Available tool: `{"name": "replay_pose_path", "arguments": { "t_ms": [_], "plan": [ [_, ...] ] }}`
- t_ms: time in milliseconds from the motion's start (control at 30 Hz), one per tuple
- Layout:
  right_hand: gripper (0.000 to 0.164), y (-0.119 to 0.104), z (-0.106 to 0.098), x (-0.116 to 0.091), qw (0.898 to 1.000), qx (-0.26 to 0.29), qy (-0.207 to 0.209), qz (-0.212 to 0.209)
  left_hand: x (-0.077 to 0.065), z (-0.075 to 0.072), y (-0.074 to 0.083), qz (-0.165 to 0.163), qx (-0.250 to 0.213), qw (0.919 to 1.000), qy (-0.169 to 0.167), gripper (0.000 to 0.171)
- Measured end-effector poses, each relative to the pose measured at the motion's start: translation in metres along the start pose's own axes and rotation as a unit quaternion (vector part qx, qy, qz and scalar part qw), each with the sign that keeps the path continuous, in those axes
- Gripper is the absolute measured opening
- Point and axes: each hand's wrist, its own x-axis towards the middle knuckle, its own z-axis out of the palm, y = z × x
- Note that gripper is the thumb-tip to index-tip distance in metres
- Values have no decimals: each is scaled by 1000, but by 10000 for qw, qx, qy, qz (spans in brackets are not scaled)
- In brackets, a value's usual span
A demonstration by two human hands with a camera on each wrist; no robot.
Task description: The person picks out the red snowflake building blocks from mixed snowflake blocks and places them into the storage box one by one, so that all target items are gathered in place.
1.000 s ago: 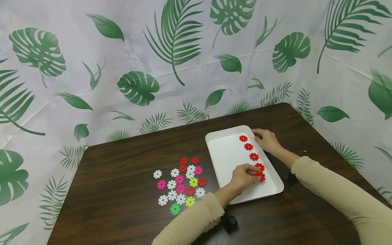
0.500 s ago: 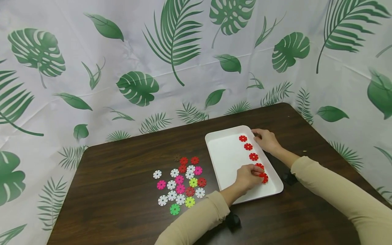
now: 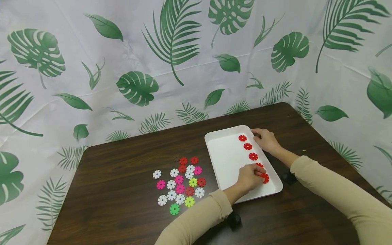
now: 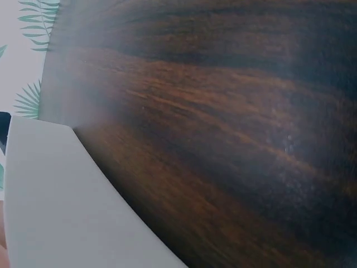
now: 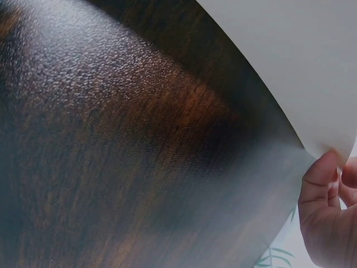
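Observation:
In the head view, a white tray point(image 3: 223, 160) lies on the dark wooden table, with a column of red notched plastic discs point(image 3: 247, 146) along its right side. My left hand point(image 3: 249, 177) reaches over the tray and pinches the nearest red disc point(image 3: 266, 178) of that column at its edge. Its fingers partly hide another red disc point(image 3: 259, 165) just above. My right hand point(image 3: 265, 140) grips the tray's far right rim between thumb and fingers. The right wrist view shows that thumb and fingers point(image 5: 318, 176) around the tray's rim; the left wrist view has mostly tabletop and tray side point(image 4: 67, 195).
Left of the tray lie several loose notched discs: white point(image 3: 162, 200), pink point(image 3: 160, 184), yellow point(image 3: 189, 201), red point(image 3: 194, 160), a green one point(image 3: 174, 209) and a brown one point(image 3: 177, 158). A leaf-print cloth point(image 3: 190, 61) hangs behind the table point(image 3: 116, 190).
My left hand has shifted slightly right, moving the nearest red disc toward the tray's right side in line with the column. My right hand stays on the rim.

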Motion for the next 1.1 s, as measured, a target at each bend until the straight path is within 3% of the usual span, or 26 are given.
{"name": "replay_pose_path", "arguments": {
  "t_ms": [333, 633, 1000, 1100],
  "plan": [
    [40, 1, 1, -1, 10000, 23, -2, 56, 0, 1, 1, 430, 556, 9975, -98, 14],
    [41, 0, 1, -1, 10000, -11, -10, 52, 2, 3, 4, 615, 1294, 9897, 44, 14],
    [40, -2, 0, 0, 10000, -20, -48, -6, -2, 3, 5, 983, 1852, 9774, 265, 15],
    [40, -1, 0, -1, 10000, -12, -68, 20, -2, 3, 4, 972, 1824, 9780, 295, 15]
  ]
}}
